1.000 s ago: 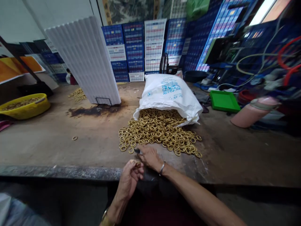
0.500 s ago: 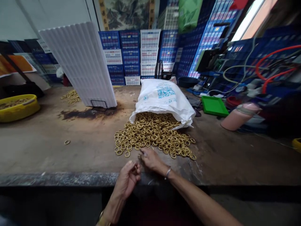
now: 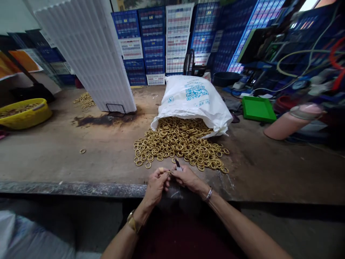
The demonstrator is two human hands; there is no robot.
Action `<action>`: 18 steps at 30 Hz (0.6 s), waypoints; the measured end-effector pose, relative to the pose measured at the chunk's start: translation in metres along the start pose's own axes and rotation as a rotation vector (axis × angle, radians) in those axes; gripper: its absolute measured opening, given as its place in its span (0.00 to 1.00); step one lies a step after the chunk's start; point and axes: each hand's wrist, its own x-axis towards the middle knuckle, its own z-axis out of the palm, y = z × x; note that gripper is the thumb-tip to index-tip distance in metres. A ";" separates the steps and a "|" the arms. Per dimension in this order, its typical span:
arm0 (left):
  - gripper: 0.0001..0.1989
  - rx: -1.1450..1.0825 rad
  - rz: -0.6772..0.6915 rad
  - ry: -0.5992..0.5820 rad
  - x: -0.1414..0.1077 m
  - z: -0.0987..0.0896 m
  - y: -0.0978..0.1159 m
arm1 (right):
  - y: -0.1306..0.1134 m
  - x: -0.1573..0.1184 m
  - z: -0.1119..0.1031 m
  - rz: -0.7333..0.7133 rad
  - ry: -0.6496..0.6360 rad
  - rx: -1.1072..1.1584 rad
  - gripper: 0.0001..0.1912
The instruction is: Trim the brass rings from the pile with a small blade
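Observation:
Close to the table's front edge, my left hand pinches a brass-coloured ring between thumb and fingers. My right hand is closed on a small knife, its dark blade pointing up and away from me. The two hands meet at the ring, and the fingers hide part of it. Just beyond them spreads a pile of brass-coloured rings, spilling from the mouth of a white woven sack that lies on its side.
One loose ring lies on the table at left. A yellow basin of rings, a white corrugated panel in a wire stand and a smaller ring heap are farther back. At right are a green tray and a pink bottle.
My hands, slightly apart before, have come together. The knife blade shows more plainly in my right hand, and a ring is now visible in my left. The view has tipped downward.

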 end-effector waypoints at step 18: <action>0.16 -0.026 -0.041 -0.113 -0.006 0.000 0.002 | -0.004 0.003 0.009 -0.018 0.107 -0.062 0.08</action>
